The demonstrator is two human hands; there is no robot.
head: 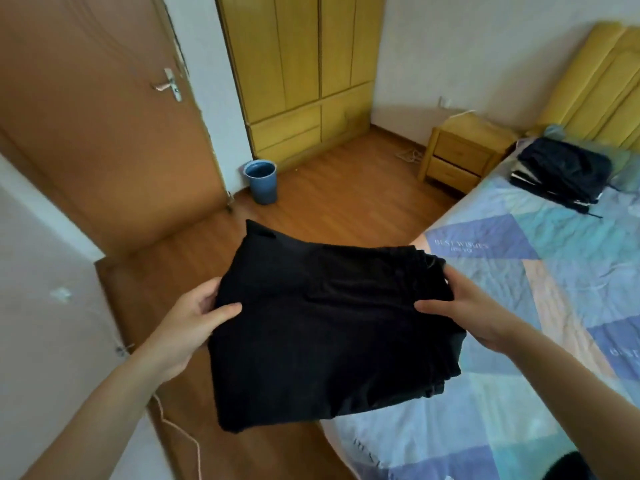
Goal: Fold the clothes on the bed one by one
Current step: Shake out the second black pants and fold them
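Note:
A folded black garment (325, 327) hangs in the air between my hands, over the floor beside the bed's edge. My left hand (194, 317) grips its left side, thumb on top and fingers underneath. My right hand (464, 306) grips its right side the same way, near the layered folded edges. The bed (540, 278) with a blue, pink and teal patchwork sheet lies to the right. A stack of folded dark clothes (561, 171) sits at the far end of the bed near the headboard.
A brown door (104, 116) stands at the left and a yellow wardrobe (301, 71) at the back. A blue bucket (261, 180) sits on the wooden floor. A yellow nightstand (460, 154) stands beside the bed. A pink cord (180, 431) trails at lower left.

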